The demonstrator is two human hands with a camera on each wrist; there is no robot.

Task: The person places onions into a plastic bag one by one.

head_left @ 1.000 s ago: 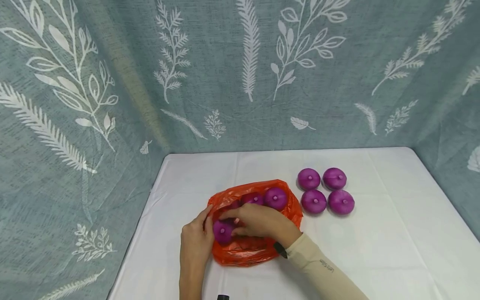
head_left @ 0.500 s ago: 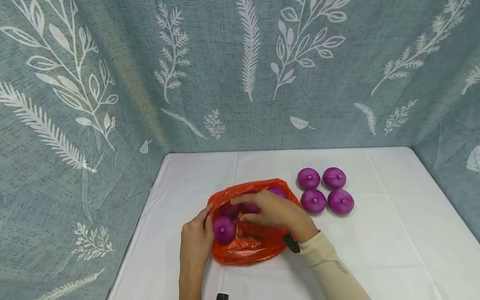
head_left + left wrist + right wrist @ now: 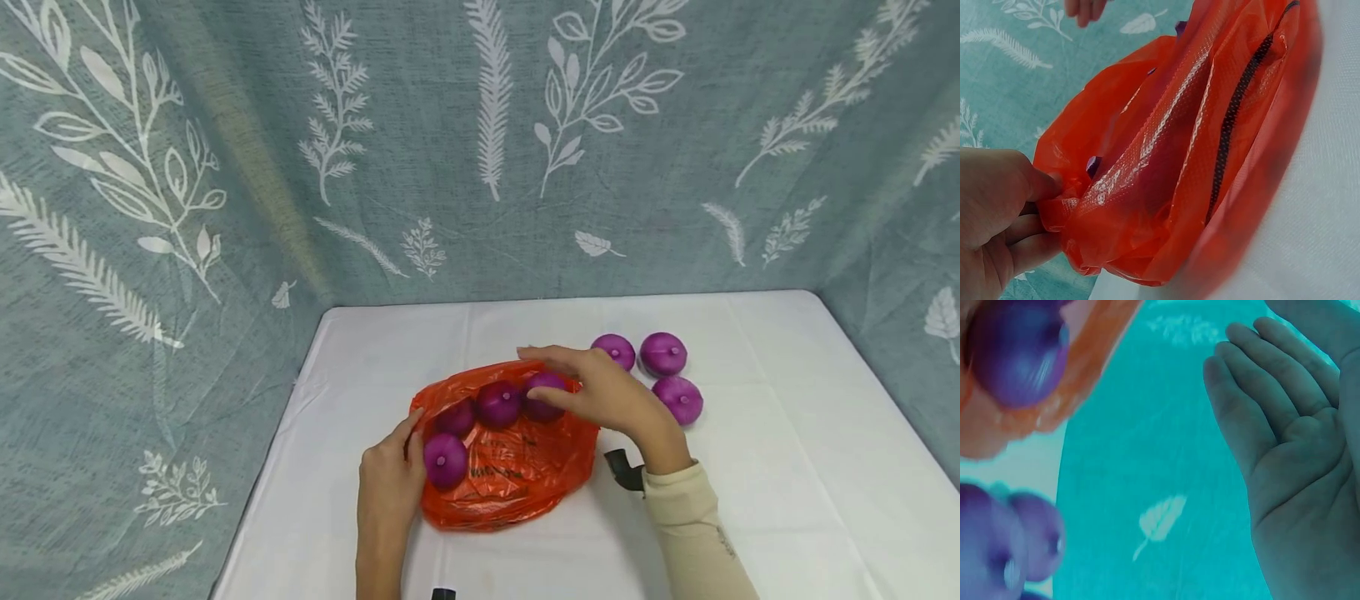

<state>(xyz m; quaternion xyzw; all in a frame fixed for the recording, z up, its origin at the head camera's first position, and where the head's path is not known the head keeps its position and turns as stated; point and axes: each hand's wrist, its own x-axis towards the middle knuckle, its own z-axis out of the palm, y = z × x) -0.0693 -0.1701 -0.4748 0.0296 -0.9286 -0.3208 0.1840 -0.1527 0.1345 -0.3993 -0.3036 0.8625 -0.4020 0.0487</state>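
An orange-red plastic bag [image 3: 517, 475] lies on the white table [image 3: 787, 467] with several purple onions in its mouth, among them one at the left rim [image 3: 446, 460] and one in the middle [image 3: 498, 403]. My left hand [image 3: 386, 487] pinches the bag's left edge; the left wrist view shows the thumb and fingers [image 3: 997, 212] bunching the plastic of the bag [image 3: 1197, 137]. My right hand [image 3: 592, 387] hovers over the bag's right rim with straight fingers, and in the right wrist view the palm [image 3: 1285, 444] holds nothing.
Three purple onions [image 3: 663, 353] show on the table right of the bag, and my right hand may hide another. A leaf-patterned blue curtain [image 3: 480, 167] closes the back and both sides. A black strap [image 3: 622, 468] sits on my right wrist.
My right hand has drawn out of the bag, up and to the right, leaving an onion at the left rim. The left hand keeps its hold on the bag's edge.
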